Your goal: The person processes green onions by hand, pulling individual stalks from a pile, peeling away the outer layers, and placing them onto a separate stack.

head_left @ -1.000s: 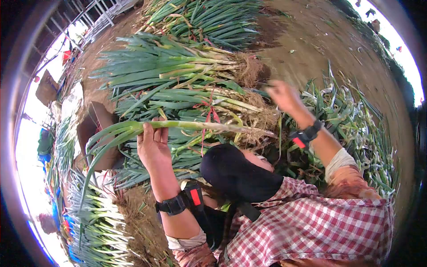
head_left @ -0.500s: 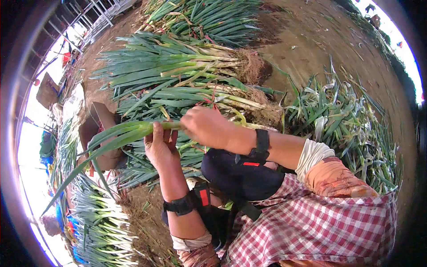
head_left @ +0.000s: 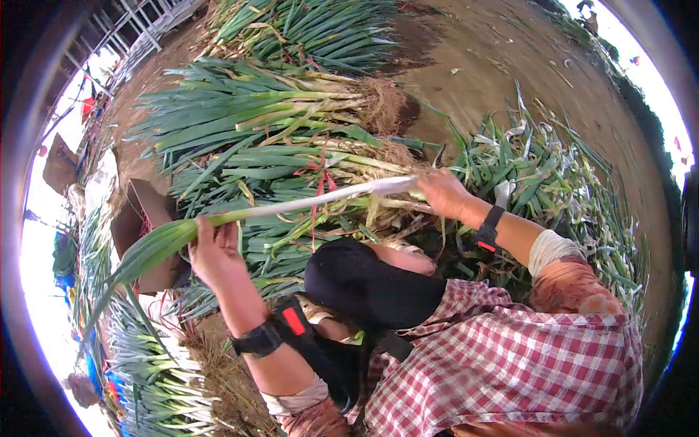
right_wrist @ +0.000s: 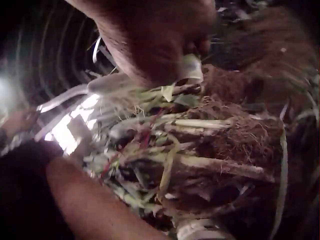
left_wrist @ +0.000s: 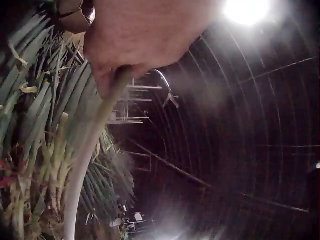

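My left hand [head_left: 215, 255] grips a long green onion [head_left: 320, 198] where its leaves meet the stem. Green leaves droop past the hand to the left, and the pale stem stretches across to the right. At the root end, my right hand [head_left: 445, 193] has its fingers curled round the stem's outer layer, which bunches into a thicker white sleeve [head_left: 393, 185]. In the left wrist view, the bare stem [left_wrist: 82, 165] runs down from the fingers. The right wrist view shows a pale stub [right_wrist: 192, 67] poking out of the fist; the roots are hidden.
Tied bundles of green onions [head_left: 255, 109] lie beyond the hands, roots to the right. A heap of stripped leaves [head_left: 539, 175] sits at right. More onions with white stems [head_left: 160, 364] lie at lower left, near a brown cardboard box [head_left: 145, 218]. Bent knees in black cloth [head_left: 364, 280] are close below.
My right hand came from the right to the stem beside the left hand, then slid back to the root end. The stem now shows smooth and white. The left hand moved slightly left.
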The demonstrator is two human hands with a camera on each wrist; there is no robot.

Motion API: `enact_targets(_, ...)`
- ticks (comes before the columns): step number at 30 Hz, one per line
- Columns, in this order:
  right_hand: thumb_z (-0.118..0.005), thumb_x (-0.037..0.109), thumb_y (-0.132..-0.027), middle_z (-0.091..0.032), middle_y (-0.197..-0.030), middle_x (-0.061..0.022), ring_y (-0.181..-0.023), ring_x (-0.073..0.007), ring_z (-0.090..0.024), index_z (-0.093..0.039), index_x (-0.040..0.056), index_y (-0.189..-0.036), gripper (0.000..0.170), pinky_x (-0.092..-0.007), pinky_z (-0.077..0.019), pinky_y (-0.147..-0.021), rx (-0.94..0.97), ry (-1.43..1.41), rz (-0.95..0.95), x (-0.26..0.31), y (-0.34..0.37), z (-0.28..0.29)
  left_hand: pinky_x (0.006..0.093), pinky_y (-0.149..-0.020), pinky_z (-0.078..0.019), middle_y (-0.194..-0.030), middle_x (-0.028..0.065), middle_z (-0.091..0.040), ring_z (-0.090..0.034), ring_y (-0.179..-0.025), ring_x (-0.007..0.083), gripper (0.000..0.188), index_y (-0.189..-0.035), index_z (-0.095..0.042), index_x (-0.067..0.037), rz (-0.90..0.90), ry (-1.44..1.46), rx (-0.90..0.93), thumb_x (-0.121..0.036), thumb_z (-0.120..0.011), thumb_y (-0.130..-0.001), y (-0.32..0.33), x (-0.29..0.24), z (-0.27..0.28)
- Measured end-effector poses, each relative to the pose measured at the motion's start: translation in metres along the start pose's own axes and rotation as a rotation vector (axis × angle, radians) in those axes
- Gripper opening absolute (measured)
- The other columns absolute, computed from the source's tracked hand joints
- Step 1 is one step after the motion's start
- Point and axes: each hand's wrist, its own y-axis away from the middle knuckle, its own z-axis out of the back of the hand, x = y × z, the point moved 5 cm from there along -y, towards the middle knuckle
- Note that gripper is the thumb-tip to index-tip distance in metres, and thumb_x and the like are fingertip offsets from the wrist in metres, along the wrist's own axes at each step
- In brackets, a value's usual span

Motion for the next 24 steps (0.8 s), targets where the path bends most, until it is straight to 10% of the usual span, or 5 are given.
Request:
enact_targets(6, -0.052, 0.014, -0.074, -0.061, -0.077, -0.0165, -0.072, -0.033, -0.06, -0.058, 0.0061, -0.095, 0.023, -0.0445, -0.0444, -0.068, 0.387, 0.058, -0.717, -0.143, 0.116, -0.008, 0.0292, -0.066, -0.053, -0.087, 0.0137, -0.055, -0.057, -0.08, 0.0251, 0.026, -0.1, -0.047, 0.001, -0.107, -0.054, -0.11, -0.013, -0.057, -0.081, -0.03, -0.038, 0.042)
enact_targets(7, -0.051, 0.017, -0.078, -0.057, -0.092, -0.0226, -0.084, -0.0352, -0.057, -0.048, -0.0007, -0.109, 0.036, -0.0433, -0.044, -0.073, 0.636, 0.105, -0.702, -0.144, 0.118, -0.015, 0.0288, -0.067, -0.0526, -0.088, 0.0138, -0.056, -0.057, -0.081, 0.0247, 0.026, -0.1, -0.047, 0.001, -0.065, -0.108, -0.168, -0.014, -0.057, -0.081, -0.029, -0.04, 0.047)
enact_targets(11, -0.051, 0.025, -0.082, -0.05, -0.108, -0.0217, -0.1, -0.0346, -0.049, -0.047, -0.001, -0.109, 0.038, -0.0402, -0.0408, -0.084, -0.034, -0.208, -0.355, -0.062, 0.023, 0.01, 0.0301, -0.066, -0.0522, -0.088, 0.0123, -0.056, -0.058, -0.082, 0.0243, 0.025, -0.1, -0.047, 0.0, -0.108, -0.034, 0.02, -0.015, -0.057, -0.082, -0.012, -0.027, 0.009)
enact_targets(18, -0.05, 0.03, -0.083, -0.057, -0.092, -0.0196, -0.081, -0.0324, -0.057, -0.049, 0.004, -0.107, 0.035, -0.0383, -0.0454, -0.071, 0.084, -1.075, 0.103, 0.133, -0.051, 0.067, 0.0274, -0.058, -0.049, -0.085, 0.0112, -0.059, -0.059, -0.07, 0.0195, 0.022, -0.099, -0.048, -0.004, 0.048, -0.139, 0.082, -0.016, -0.056, -0.082, 0.006, 0.016, -0.018)
enact_targets(24, -0.049, 0.008, -0.078, -0.056, -0.081, -0.0204, -0.068, -0.0316, -0.054, -0.053, 0.0037, -0.102, 0.025, -0.0354, -0.0437, -0.063, 0.031, -0.904, -0.164, 0.148, -0.031, 0.083, 0.028, -0.07, -0.0415, -0.094, 0.0056, -0.046, -0.047, -0.083, 0.0147, 0.034, -0.114, -0.033, -0.006, 0.177, -0.145, 0.335, -0.009, -0.048, -0.084, 0.113, 0.081, -0.067)
